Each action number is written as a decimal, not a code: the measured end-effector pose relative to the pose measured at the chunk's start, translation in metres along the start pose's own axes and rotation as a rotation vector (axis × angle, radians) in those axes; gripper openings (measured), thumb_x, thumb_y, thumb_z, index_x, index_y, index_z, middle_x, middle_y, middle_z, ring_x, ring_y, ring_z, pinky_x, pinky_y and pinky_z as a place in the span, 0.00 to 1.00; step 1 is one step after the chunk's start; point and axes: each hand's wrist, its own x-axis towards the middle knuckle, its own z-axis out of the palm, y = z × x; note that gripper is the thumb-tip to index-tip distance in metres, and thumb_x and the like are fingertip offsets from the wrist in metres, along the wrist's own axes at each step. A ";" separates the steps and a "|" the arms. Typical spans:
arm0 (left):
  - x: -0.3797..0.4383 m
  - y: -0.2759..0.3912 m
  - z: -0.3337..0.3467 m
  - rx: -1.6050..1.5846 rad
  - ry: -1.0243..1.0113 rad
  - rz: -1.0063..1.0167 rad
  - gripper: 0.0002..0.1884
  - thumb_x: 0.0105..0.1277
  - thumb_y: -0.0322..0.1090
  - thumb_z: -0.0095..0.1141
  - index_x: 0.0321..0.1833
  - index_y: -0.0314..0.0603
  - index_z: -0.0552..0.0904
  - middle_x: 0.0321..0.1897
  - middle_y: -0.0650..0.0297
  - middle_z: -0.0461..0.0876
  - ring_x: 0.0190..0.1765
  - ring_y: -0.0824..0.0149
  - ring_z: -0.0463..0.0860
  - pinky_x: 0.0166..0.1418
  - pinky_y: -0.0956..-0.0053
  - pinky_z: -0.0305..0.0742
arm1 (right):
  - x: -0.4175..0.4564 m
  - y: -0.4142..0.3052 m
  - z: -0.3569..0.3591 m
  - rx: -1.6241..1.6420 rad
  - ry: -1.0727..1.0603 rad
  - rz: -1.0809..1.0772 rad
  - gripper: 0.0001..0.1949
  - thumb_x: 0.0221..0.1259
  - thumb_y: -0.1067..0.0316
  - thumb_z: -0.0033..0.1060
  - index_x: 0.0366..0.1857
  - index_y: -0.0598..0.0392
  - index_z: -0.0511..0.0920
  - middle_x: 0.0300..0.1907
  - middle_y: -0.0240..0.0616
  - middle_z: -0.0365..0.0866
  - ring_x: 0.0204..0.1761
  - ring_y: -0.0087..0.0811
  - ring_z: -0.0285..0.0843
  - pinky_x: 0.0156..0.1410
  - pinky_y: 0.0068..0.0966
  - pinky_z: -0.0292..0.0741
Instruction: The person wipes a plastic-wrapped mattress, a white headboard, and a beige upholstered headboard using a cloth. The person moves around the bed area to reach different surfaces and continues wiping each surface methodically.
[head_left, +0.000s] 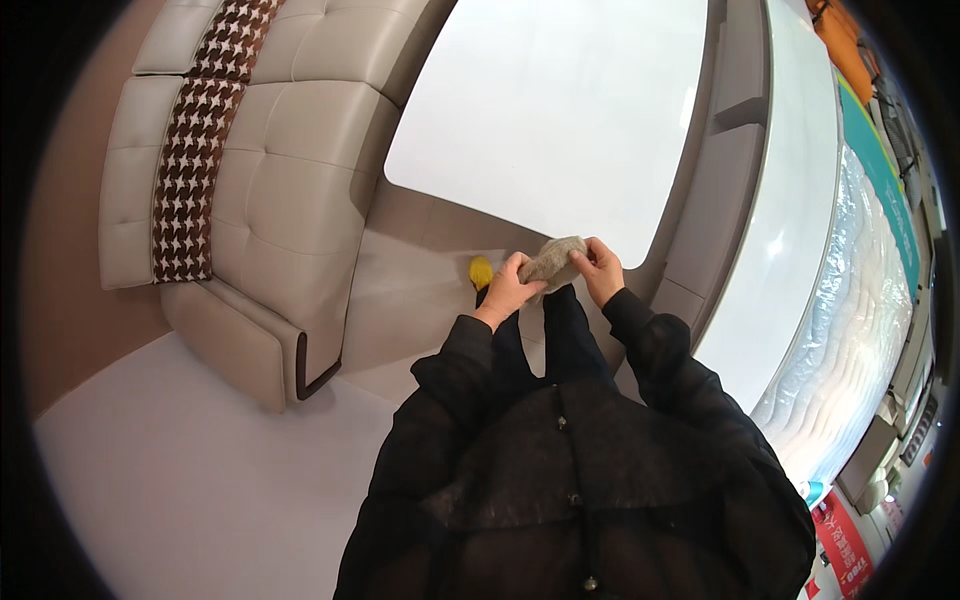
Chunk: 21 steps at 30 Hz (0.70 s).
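Between my two hands is a bunched greyish-beige cloth (553, 264), soft and slightly fuzzy. My left hand (510, 291) pinches its left end between thumb and fingers. At the other end, my right hand (600, 271) grips the upper right edge, thumb on top. The cloth hangs in front of my legs, close to the near edge of a white-topped low table (547, 120). Whether it touches the table cannot be told from this angle.
Along the left stands a beige tufted leather sofa (296, 172) with a houndstooth-patterned strip (187, 180). A long low cabinet with a white top (795, 187) runs along the right. Beyond it lies a plastic-wrapped mattress (847, 322). A yellow shoe (480, 271) shows on the tiled floor (420, 292).
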 end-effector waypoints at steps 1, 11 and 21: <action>0.007 -0.003 -0.006 0.003 0.030 0.025 0.21 0.52 0.35 0.68 0.47 0.37 0.76 0.35 0.56 0.82 0.42 0.60 0.82 0.46 0.68 0.75 | 0.007 0.001 0.004 -0.024 0.054 0.037 0.10 0.62 0.63 0.62 0.37 0.59 0.76 0.27 0.32 0.75 0.30 0.23 0.71 0.37 0.22 0.71; 0.090 -0.016 -0.050 0.236 0.035 0.036 0.13 0.57 0.34 0.65 0.40 0.33 0.82 0.34 0.54 0.85 0.36 0.61 0.84 0.42 0.71 0.76 | 0.056 0.009 0.007 -0.544 0.333 0.290 0.17 0.57 0.53 0.62 0.37 0.60 0.78 0.29 0.48 0.82 0.34 0.45 0.81 0.40 0.36 0.75; 0.188 -0.020 -0.004 0.362 -0.050 0.305 0.22 0.60 0.30 0.54 0.60 0.43 0.74 0.65 0.57 0.64 0.70 0.50 0.58 0.73 0.52 0.51 | 0.167 0.067 0.037 -0.625 0.464 -0.031 0.30 0.62 0.64 0.57 0.68 0.52 0.59 0.64 0.66 0.57 0.62 0.62 0.64 0.64 0.43 0.67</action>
